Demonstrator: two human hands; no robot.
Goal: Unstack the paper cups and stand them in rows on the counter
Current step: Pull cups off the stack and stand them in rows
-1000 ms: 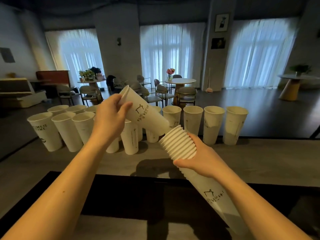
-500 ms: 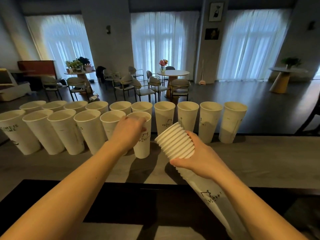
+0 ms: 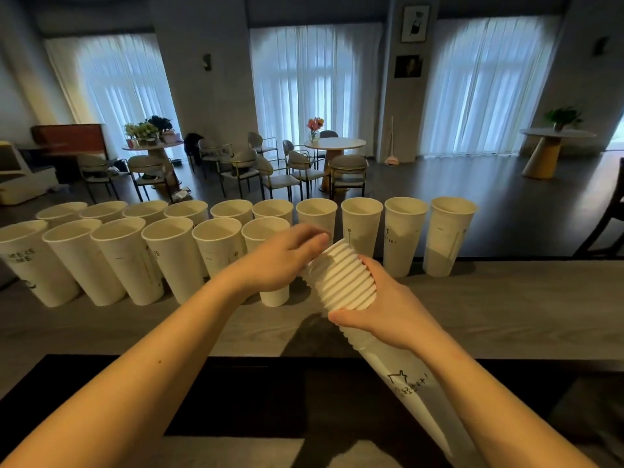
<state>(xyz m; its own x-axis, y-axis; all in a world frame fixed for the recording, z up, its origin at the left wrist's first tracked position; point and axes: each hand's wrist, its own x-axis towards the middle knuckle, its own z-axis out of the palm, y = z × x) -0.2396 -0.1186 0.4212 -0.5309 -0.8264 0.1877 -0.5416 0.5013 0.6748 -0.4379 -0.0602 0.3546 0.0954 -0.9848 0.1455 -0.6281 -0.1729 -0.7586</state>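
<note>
right hand (image 3: 381,309) is wrapped round the stack of cups (image 3: 344,282) just under the top rims, tilting it so the open end leans up and left, with the bottom of the stack pointing down towards the person. left hand (image 3: 287,256) sits at the top rim, fingers curled over the edge, looks like it's about to peel the next cup off. next move probably needs a clean pull so only one comes free, then stand it beside the last cup in the front row (image 3: 270,261) on the counter (image 3: 506,309); back row (image 3: 361,228) already looks full.
</note>
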